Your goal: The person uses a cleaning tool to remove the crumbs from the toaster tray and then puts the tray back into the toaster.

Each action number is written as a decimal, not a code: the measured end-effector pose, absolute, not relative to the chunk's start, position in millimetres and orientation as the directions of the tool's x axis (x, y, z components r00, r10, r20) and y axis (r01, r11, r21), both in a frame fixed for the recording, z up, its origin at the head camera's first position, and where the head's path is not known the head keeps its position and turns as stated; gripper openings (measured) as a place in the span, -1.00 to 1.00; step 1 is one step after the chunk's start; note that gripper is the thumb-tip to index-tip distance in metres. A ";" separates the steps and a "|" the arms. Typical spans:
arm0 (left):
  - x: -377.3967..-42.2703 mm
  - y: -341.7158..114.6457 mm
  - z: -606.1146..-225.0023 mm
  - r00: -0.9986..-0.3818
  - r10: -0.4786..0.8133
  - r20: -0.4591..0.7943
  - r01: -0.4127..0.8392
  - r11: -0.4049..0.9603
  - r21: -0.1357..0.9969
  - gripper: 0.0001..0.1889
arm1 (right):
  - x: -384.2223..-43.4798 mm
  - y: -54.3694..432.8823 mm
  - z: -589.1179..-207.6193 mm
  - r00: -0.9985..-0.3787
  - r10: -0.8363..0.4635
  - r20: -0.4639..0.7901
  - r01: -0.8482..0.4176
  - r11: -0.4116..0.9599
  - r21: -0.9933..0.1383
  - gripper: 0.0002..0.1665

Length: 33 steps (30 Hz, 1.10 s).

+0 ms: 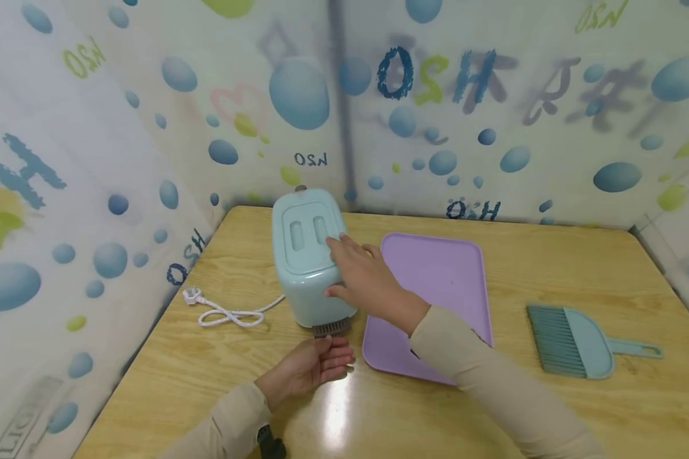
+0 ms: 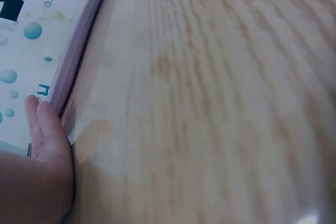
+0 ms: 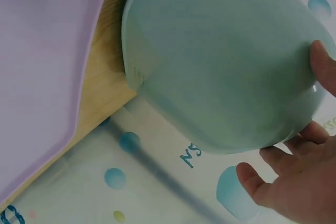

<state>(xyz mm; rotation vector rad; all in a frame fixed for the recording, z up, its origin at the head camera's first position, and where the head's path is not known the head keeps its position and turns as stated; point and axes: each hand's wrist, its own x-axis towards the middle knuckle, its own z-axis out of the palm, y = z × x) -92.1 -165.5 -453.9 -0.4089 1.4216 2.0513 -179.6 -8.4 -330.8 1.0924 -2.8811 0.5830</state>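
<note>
A light-blue toaster [image 1: 307, 255] with a lid marked by two oblong recesses stands left of the middle of the table. Across its right upper edge my right hand [image 1: 373, 280] holds it, thumb on the near side and fingers over the lid. The right wrist view shows the toaster's smooth wall [image 3: 210, 61] close up, with the thumb and fingers at its edges. A grey ribbed piece [image 1: 332, 327] juts from the toaster's near bottom edge. Palm up, my left hand [image 1: 307, 366] lies just below that piece, fingers extended and thumb against it. The left wrist view leaves the toaster out.
Beside the toaster lies a purple tray [image 1: 444, 274]. A white power cord [image 1: 229, 313] with a plug is looped at the left. Toward the right rests a blue-green brush [image 1: 591, 344]. Patterned walls [image 1: 413, 146] border the wooden table [image 1: 413, 414] at the back and sides.
</note>
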 end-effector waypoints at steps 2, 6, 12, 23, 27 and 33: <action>-91.5 -164.8 -454.4 -0.773 0.299 -0.560 -0.629 -0.247 0.737 -0.56 | -178.2 -9.3 -330.5 -0.748 -0.647 0.148 -0.658 0.693 -0.295 -0.07; -91.3 -162.7 -454.1 -0.779 0.283 -0.560 -0.623 -0.246 0.742 -0.57 | -177.0 -7.2 -330.6 -0.715 -0.673 0.188 -0.699 0.679 -0.224 -0.19; -91.3 -159.4 -453.1 -0.784 0.242 -0.571 -0.619 -0.245 0.746 -0.59 | -178.1 -4.4 -334.9 -0.683 -0.688 0.244 -0.730 0.652 -0.205 -0.19; -99.4 -148.9 -455.5 -0.770 0.018 -0.637 -0.623 -0.233 0.747 -0.69 | -179.7 -6.9 -341.3 -0.645 -0.710 0.284 -0.761 0.630 -0.155 -0.20; -102.0 -147.5 -454.5 -0.771 0.010 -0.637 -0.619 -0.253 0.744 -0.70 | -180.2 -4.9 -341.5 -0.640 -0.705 0.307 -0.765 0.623 -0.165 -0.21; -107.8 -151.5 -452.8 -0.759 0.046 -0.649 -0.624 -0.333 0.706 -0.72 | -180.2 -4.5 -341.5 -0.635 -0.705 0.318 -0.770 0.611 -0.182 -0.23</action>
